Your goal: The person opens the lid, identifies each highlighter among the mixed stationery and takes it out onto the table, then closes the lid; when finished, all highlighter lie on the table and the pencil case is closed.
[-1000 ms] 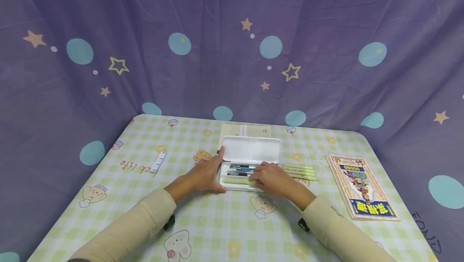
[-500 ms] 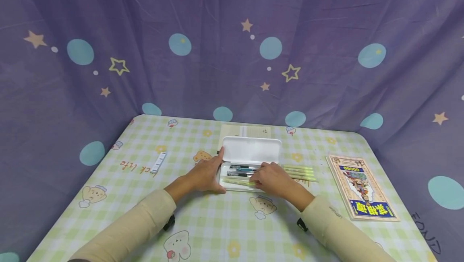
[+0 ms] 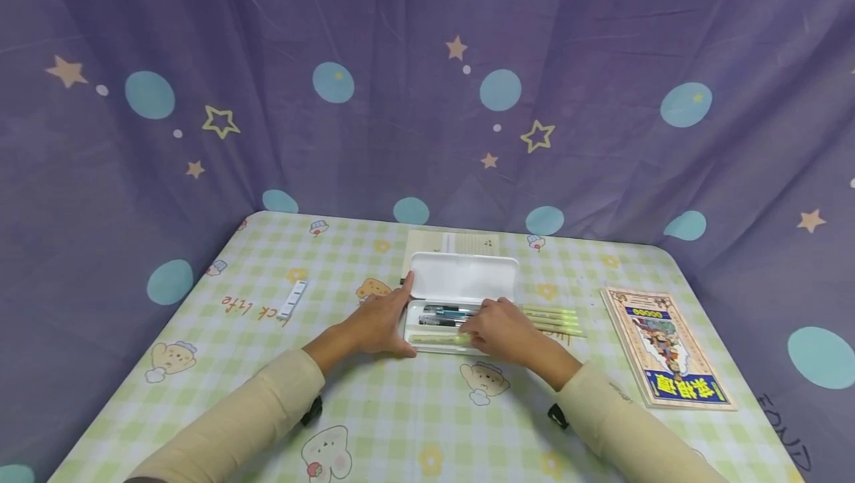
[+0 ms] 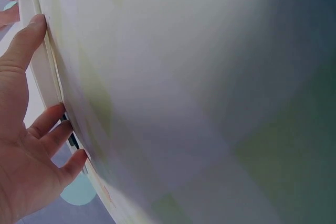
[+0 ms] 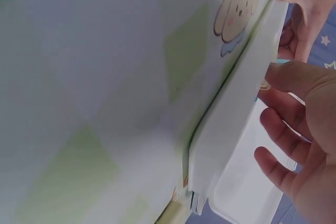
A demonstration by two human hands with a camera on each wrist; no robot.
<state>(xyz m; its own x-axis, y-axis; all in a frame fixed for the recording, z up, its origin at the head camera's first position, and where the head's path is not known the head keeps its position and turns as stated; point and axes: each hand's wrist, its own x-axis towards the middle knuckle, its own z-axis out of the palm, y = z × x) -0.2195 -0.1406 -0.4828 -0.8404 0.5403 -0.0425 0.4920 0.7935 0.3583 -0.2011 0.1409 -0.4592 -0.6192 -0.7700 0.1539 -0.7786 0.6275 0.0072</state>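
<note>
An open white pencil case [image 3: 464, 277] lies mid-table, its lid tipped back. Dark and teal pens [image 3: 441, 316] sit in its far compartment. A yellow-green pencil [image 3: 430, 339] lies along the near compartment. My right hand [image 3: 499, 329] reaches over the case's right part and pinches the pencil's right end between thumb and index finger; the right wrist view shows a small round pencil end [image 5: 265, 85] there. The left hand [image 3: 382, 320] spans the case's left end, fingers spread, with thumb at the near corner; its fingertips touch the case edge [image 4: 50, 72].
More yellow-green pencils [image 3: 557, 318] lie just right of the case. Behind the lid is a cream notebook [image 3: 427, 240]. A small white striped strip [image 3: 292, 299] lies at left, a comic-style book [image 3: 668, 346] at right. A purple curtain [image 3: 401, 134] hangs behind the table.
The yellow-green pencil has come down and settled toward the near side of the compartment, tilting a little on the way. Both hands stay nearly in place.
</note>
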